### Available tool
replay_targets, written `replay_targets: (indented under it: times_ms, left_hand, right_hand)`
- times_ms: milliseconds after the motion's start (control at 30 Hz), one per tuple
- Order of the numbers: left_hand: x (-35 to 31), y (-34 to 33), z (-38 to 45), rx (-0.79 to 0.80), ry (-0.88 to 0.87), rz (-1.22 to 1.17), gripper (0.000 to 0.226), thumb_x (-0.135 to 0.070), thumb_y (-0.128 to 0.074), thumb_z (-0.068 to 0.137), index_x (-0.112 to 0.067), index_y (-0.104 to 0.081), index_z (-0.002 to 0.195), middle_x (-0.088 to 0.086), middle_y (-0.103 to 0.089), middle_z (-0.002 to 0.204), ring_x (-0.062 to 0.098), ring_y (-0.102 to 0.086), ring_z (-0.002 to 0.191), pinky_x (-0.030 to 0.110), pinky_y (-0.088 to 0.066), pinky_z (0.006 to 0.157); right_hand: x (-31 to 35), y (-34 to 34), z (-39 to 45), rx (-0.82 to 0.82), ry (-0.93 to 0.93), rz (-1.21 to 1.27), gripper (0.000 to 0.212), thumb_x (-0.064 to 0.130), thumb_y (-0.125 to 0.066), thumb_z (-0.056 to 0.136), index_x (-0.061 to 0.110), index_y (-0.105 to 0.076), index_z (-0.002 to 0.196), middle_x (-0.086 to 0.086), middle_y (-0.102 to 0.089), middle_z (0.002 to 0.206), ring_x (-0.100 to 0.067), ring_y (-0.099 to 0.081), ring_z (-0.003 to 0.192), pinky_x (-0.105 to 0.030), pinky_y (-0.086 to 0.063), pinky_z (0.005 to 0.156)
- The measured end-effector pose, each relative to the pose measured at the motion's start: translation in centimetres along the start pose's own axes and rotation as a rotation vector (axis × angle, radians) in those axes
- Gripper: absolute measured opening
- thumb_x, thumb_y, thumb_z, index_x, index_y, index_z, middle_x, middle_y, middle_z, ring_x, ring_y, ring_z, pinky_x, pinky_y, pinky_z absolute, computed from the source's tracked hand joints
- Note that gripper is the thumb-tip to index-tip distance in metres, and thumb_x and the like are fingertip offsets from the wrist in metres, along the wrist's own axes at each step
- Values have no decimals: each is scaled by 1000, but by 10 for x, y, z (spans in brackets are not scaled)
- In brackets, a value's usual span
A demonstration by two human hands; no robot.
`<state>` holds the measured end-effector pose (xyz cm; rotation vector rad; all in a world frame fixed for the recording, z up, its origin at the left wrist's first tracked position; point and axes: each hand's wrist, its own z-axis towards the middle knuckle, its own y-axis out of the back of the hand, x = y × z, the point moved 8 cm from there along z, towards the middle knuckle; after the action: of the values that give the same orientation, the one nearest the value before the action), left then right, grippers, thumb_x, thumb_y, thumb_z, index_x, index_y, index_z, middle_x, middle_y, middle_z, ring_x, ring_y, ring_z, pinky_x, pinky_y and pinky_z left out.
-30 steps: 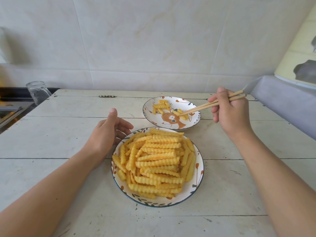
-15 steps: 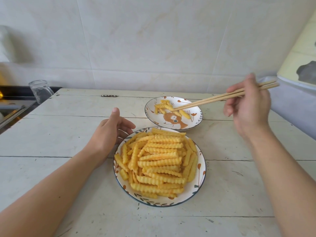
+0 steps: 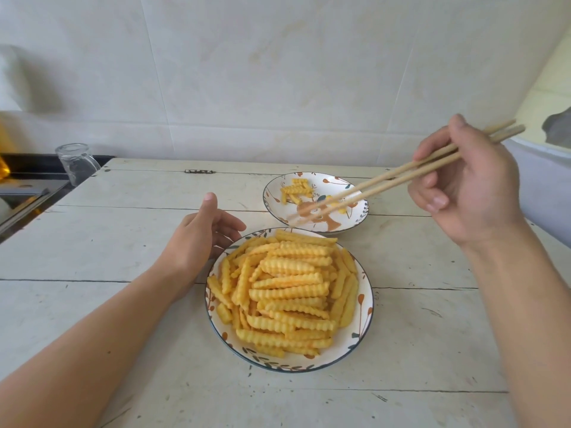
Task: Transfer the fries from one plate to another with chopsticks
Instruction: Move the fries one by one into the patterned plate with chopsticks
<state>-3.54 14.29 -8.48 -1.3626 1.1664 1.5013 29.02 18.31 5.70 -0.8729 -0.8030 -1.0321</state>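
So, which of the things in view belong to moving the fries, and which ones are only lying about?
For the job:
- near white patterned plate heaped with yellow crinkle-cut fries
- far white patterned plate holding a few fries
- pair of wooden chopsticks in the right hand
- left hand beside the near plate

Lying about:
- clear glass cup, upside down at the table's far left corner

nothing fancy here, just two bare forearms, no sleeves in sight, no watch, no rings or bracelets. left hand (image 3: 197,242) and right hand (image 3: 472,193) both ungloved, fingernails trimmed short
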Motion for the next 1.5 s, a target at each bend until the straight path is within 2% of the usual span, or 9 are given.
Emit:
replay_targets:
  times_ms: [167, 500, 567, 667, 767, 933, 1133, 1333, 1500]
  left_hand:
    - [0, 0, 0, -2, 0, 1, 77, -59, -22, 108, -8, -78, 92, 9, -71, 86, 21, -63, 77, 36, -49, 75]
    - [1, 0, 1, 5, 8, -6, 77, -59, -22, 109, -8, -77, 93, 9, -72, 86, 22, -64, 78, 38, -49, 77]
    - [0, 0, 0, 5, 9, -10, 76, -58, -22, 109, -8, -77, 93, 8, -71, 84, 22, -63, 77, 37, -49, 75]
    - [-1, 0, -1, 4, 11, -3, 76, -57, -22, 109, -7, -77, 93, 7, -71, 84, 22, -63, 77, 37, -49, 75]
    - [-1, 0, -1, -2, 12, 17, 76, -57, -21, 109, -9, -77, 92, 7, -71, 84, 22, -63, 79, 39, -49, 77]
    - [-2, 0, 0, -7, 9, 31, 77, -58, -21, 109, -9, -78, 92, 4, -72, 82, 20, -63, 77, 36, -50, 76]
    - [-1, 0, 1, -7, 7, 28, 77, -57, -21, 109, -7, -78, 93, 4, -72, 81, 19, -62, 76, 35, -49, 75]
    - [0, 0, 0, -1, 10, 19, 77, -58, -22, 109, -7, -78, 93, 5, -71, 83, 21, -63, 78, 38, -50, 78]
    - [0, 0, 0, -5, -1, 32, 76, -58, -22, 109, -9, -78, 92, 9, -72, 88, 23, -64, 81, 41, -50, 81]
  right_hand:
    - [-2, 46, 6, -399, 125, -304, 44, 29, -48, 103, 14, -66, 66, 0, -47, 48, -14, -35, 35, -21, -26, 41]
    - [-45, 30, 8, -271, 92, -700, 46, 41, -46, 104, 9, -69, 80, -8, -55, 58, -17, -49, 40, -28, -42, 44]
    - [-42, 32, 8, -304, 82, -626, 48, 39, -43, 105, 12, -66, 73, -6, -52, 55, -17, -46, 40, -26, -38, 42]
    - [-17, 31, 5, -354, 100, -208, 56, 37, -40, 107, 14, -62, 61, -3, -48, 48, -19, -36, 34, -21, -28, 40]
    - [11, 8, -2, -194, 74, 82, 58, 42, -38, 105, 17, -59, 57, -4, -41, 47, -15, -28, 29, -15, -24, 44]
    - [21, -37, -20, 237, 43, 70, 55, 44, -34, 99, 18, -63, 60, -1, -41, 46, -10, -31, 25, -11, -31, 50]
    - [12, -47, -24, 357, -2, -36, 46, 54, -61, 86, 14, -68, 64, -8, -41, 45, -10, -32, 27, -16, -33, 48]
    - [21, -23, -14, 171, 54, -10, 46, 42, -47, 96, 18, -67, 62, -2, -39, 44, -9, -26, 27, -11, -27, 49]
    - [7, 25, -1, -357, 151, -86, 45, 34, -47, 103, 17, -63, 64, 0, -48, 53, -16, -32, 37, -23, -22, 42]
